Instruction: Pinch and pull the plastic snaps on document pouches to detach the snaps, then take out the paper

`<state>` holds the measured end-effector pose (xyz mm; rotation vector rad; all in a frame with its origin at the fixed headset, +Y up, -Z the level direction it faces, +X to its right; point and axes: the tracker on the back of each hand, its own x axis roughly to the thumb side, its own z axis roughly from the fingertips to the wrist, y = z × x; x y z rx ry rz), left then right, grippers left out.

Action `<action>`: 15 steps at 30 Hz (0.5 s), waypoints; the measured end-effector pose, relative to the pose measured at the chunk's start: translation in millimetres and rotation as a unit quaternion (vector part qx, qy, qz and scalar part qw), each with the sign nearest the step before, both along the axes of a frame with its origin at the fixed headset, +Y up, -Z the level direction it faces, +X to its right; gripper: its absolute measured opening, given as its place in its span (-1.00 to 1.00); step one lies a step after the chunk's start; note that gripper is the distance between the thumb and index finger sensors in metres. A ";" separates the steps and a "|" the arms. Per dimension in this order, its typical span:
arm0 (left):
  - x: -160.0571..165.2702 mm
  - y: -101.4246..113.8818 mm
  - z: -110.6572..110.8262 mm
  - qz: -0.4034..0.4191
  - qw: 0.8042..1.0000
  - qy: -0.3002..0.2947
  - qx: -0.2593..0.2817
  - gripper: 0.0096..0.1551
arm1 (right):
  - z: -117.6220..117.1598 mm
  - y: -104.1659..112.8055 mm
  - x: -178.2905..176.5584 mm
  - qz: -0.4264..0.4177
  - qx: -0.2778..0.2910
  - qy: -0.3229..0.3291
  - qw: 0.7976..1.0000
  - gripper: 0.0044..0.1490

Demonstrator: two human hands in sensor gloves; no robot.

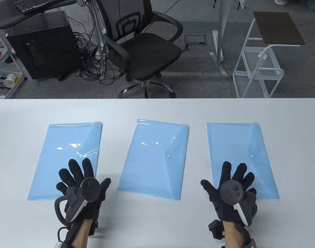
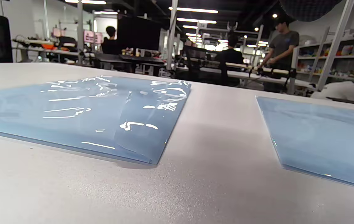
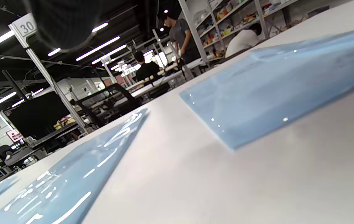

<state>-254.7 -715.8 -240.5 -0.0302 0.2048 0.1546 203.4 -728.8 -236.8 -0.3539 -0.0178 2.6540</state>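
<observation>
Three light blue document pouches lie side by side on the white table. The left pouch shows no snap; my left hand rests on its near right corner with fingers spread flat. The middle pouch has a white snap and is untouched. On the right pouch, with its own white snap, my right hand lies flat with spread fingers on the near edge. The left wrist view shows the left pouch and middle pouch; the right wrist view shows the right pouch and middle pouch.
Beyond the table's far edge stand a black office chair, a dark computer cabinet with tangled cables, and a white rolling cart. People work at benches in the background of both wrist views.
</observation>
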 end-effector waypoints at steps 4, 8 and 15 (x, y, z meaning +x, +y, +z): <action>0.7 0.0 -0.4 -0.003 1.000 -0.001 -0.002 0.21 | 0.0 -0.1 -0.1 -0.003 0.000 0.001 1.000 0.33; 5.5 2.3 -1.7 0.010 1.000 -0.012 -0.006 0.22 | 0.4 0.0 -0.5 -0.006 0.002 0.003 1.000 0.33; 32.1 14.9 -29.6 0.038 0.998 -0.028 -0.043 0.30 | -2.3 -1.2 -5.1 -0.003 -0.002 0.009 1.000 0.33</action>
